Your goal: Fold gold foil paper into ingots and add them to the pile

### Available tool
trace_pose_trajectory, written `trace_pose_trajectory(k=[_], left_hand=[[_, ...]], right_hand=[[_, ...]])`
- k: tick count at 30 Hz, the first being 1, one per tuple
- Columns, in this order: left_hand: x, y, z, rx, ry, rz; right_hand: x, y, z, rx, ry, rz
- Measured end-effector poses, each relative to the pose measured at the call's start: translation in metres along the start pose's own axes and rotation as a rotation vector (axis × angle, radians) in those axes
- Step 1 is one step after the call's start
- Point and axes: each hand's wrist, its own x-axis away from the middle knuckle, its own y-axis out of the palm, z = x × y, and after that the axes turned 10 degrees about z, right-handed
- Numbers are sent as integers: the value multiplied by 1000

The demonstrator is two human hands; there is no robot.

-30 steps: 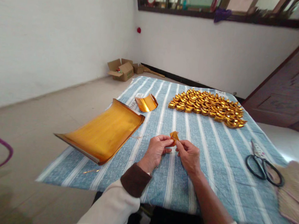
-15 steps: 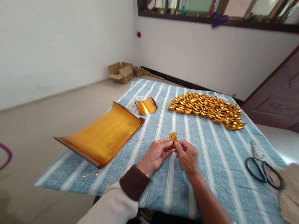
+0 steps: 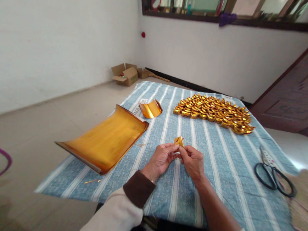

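Between my two hands is a small piece of folded gold paper [image 3: 179,141], pinched from both sides above the striped cloth. My left hand [image 3: 163,157] grips its left lower edge with thumb and fingertips. On the other side my right hand [image 3: 193,162] has thumb and forefinger pressed on its lower right edge. A dark slit shows in the fold; the lower part is hidden by my fingers. Left of my hands lies a curled stack of large gold paper sheets [image 3: 106,140]. Beyond it sits a smaller curved stack of gold paper [image 3: 151,109].
Rows of folded gold paper ingots [image 3: 213,112] cover the table's far right. Black-handled scissors [image 3: 274,175] lie at the right beside a beige cloth [image 3: 305,202]. A blue striped tablecloth [image 3: 150,197] covers the table. An open cardboard box [image 3: 129,76] stands on the floor behind.
The folded gold paper has turned slightly in my fingertips, showing more of its face. My hands stay in nearly the same place, with both still pinching it.
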Motion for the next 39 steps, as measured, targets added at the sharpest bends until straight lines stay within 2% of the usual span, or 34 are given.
trace_pose_trajectory(k=[4,9,12,14,20,28,39], left_hand=[[-3,-3,1,12,-45,12],[-9,-6,0,74,-90,35],[-10,-6,0,115,-123,22],[-9,-5,0,142,-146,17],[-7,-5,2,158,-184,-6],[-9,-9,0,132,-159,-68],[-11,-9,0,99,-161,-79]], right_hand=[[1,1,5,59,-107,20],[5,1,10,159,-326,121],[7,2,10,174,-436,119],[7,3,11,156,-460,113],[6,2,10,117,-356,79],[4,-1,3,18,-199,23],[2,-4,4,-10,-161,-12]])
